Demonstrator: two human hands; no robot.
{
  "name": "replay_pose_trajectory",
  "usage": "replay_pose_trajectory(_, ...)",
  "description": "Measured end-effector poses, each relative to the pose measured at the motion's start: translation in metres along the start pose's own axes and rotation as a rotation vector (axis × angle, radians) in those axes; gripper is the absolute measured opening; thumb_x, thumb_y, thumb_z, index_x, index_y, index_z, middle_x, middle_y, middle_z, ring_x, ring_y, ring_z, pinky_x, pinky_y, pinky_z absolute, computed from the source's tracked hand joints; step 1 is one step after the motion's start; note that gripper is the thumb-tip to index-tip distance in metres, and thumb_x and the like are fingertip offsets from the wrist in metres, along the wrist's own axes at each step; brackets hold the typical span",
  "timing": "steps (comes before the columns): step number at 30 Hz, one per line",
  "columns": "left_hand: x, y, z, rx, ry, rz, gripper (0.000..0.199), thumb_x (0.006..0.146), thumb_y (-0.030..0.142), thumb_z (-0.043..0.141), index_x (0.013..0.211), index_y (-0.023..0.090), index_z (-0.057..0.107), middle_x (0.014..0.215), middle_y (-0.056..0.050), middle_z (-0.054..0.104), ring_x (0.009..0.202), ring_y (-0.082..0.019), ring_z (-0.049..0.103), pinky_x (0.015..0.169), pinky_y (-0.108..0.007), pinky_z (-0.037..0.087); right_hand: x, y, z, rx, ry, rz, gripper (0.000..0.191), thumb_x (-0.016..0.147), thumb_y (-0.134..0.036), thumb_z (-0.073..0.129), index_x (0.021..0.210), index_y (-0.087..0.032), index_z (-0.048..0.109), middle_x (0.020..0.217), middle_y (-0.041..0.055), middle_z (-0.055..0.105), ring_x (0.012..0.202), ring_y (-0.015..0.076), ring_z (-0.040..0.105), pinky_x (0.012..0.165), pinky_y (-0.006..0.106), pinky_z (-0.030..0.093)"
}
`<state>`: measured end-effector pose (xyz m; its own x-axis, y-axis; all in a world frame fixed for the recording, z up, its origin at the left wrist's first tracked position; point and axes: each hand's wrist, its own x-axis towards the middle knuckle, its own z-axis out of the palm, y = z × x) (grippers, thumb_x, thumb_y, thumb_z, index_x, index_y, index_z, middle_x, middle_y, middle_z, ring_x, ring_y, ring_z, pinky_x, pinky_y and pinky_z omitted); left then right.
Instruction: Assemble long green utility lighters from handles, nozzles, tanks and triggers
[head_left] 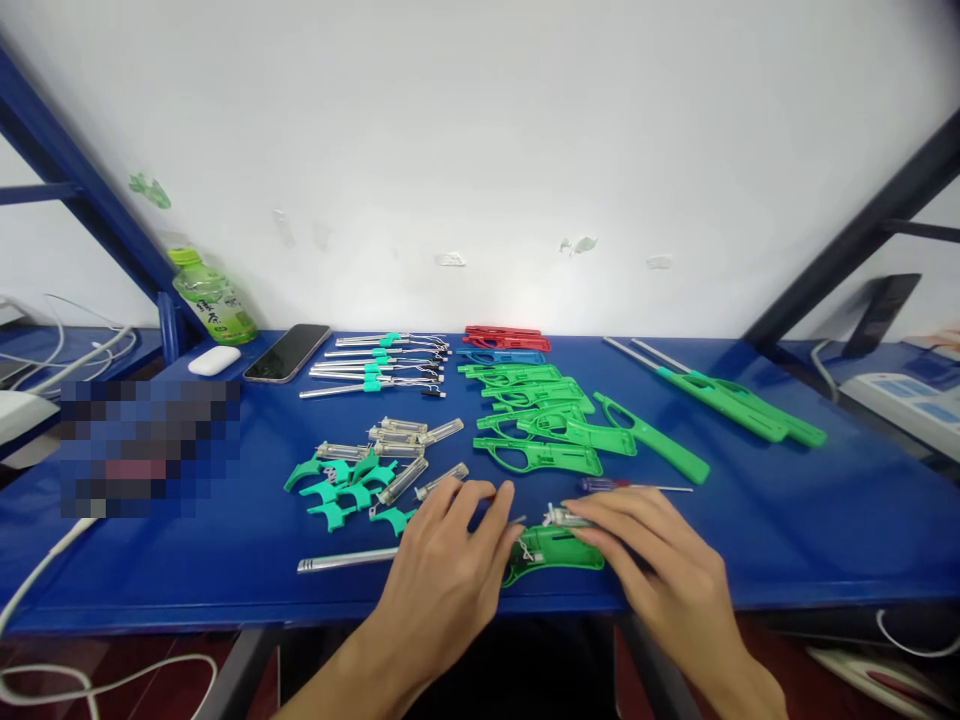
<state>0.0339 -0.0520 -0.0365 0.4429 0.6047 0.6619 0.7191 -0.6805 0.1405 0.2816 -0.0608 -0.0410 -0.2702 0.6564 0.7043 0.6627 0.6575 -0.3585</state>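
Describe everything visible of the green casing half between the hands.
The green casing half looks like moulded plastic, a shallow shell with inner ridges. It lies open side up near the front edge of the blue table. The left hand covers part of its left end, beside a white wire. The right hand holds a clear part at its far edge; contact with the shell is unclear.

On your blue table (787, 540) you have a bottle (215, 302), a white case (214, 360), a phone (288, 354), metal tubes (337, 391), clear tanks (403, 482), teal triggers (361, 495), red, blue and green handle shells (559, 456), a screwdriver (598, 485) and two long lighters (721, 404).
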Motion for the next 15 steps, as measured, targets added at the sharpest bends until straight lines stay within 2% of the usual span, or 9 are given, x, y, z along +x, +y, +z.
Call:
replay_pose_trajectory(3, 0.0036, 0.0038, -0.0030, -0.054, 0.002, 0.022, 0.024, 0.110, 0.019, 0.056, 0.130, 0.014, 0.067, 0.112, -0.011, 0.073, 0.100, -0.026, 0.069, 0.094, -0.047, 0.062, 0.0008, -0.0041, 0.0025, 0.012, -0.017, -0.038, 0.027, 0.105, -0.011, 0.067, 0.125, -0.027, 0.077, 0.110, 0.0028, 0.082, 0.098, 0.0212, 0.075, 0.090, 0.038, 0.062)
replay_pose_trajectory(9, 0.0035, 0.0033, -0.0052, -0.134, 0.014, 0.074, 0.010, 0.106, 0.012, 0.061, 0.110, 0.016, 0.069, 0.100, -0.007, 0.071, 0.084, -0.020, 0.057, 0.077, -0.036, 0.056, 0.0007, -0.0102, 0.0055, 0.051, -0.060, -0.096, 0.030, 0.104, -0.009, 0.068, 0.128, -0.025, 0.076, 0.111, 0.0034, 0.082, 0.100, 0.0201, 0.073, 0.087, 0.036, 0.061)
replay_pose_trajectory(15, 0.0000, -0.0005, -0.0051, -0.182, -0.011, 0.089, 0.027, 0.099, -0.003, 0.057, 0.114, 0.016, 0.070, 0.100, -0.006, 0.070, 0.084, -0.019, 0.054, 0.073, -0.033, 0.052, -0.0012, -0.0085, 0.0056, 0.067, -0.061, -0.121, 0.033, 0.102, -0.006, 0.069, 0.130, -0.024, 0.076, 0.111, 0.0040, 0.082, 0.098, 0.0208, 0.074, 0.088, 0.037, 0.060)
